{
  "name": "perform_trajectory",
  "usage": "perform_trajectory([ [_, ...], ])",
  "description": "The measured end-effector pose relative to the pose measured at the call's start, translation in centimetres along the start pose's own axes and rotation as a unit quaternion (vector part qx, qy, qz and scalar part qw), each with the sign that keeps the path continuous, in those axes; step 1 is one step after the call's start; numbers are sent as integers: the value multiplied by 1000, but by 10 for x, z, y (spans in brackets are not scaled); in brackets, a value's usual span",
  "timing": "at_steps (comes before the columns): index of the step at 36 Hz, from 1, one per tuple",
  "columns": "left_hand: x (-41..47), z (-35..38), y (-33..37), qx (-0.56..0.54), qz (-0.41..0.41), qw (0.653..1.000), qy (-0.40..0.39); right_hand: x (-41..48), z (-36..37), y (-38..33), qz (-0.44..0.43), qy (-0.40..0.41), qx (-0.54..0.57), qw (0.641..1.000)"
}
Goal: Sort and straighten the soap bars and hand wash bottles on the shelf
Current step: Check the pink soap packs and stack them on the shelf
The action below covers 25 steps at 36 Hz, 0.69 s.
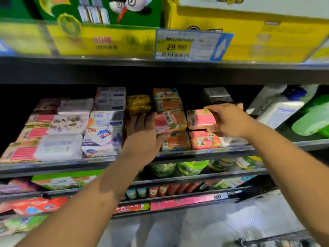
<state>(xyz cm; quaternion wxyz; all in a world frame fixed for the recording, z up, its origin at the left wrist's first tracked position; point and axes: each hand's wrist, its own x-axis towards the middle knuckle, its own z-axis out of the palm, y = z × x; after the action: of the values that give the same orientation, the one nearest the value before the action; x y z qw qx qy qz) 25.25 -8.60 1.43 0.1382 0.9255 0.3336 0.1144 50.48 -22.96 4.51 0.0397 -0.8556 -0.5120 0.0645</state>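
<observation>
Boxed soap bars lie in stacks along the middle shelf (92,162). My left hand (142,132) grips a pink and red soap bar (164,123), tilted, in front of the orange soap stack (175,141). My right hand (225,118) holds the right end of a pink soap bar (201,119) lying on top of another pink box (204,139). White and blue Safeguard soap boxes (104,134) stand stacked to the left. White hand wash bottles (277,107) and a green bottle (311,118) lie tipped at the right end of the shelf.
The shelf above carries green and yellow cartons (249,38) and a price tag reading 29.90 (188,45). Lower shelves hold green tubs (192,167) and red and pink packs (185,201). Grey floor shows at the bottom right.
</observation>
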Motion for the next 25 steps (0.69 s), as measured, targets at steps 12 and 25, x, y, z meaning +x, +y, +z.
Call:
perform_trajectory([
  [12, 3, 6, 0, 25, -12, 999, -16, 16, 0, 2, -12, -132, -19, 991],
  [25, 49, -2, 43, 67, 112, 991, 24, -24, 15, 25, 94, -97, -56, 989],
])
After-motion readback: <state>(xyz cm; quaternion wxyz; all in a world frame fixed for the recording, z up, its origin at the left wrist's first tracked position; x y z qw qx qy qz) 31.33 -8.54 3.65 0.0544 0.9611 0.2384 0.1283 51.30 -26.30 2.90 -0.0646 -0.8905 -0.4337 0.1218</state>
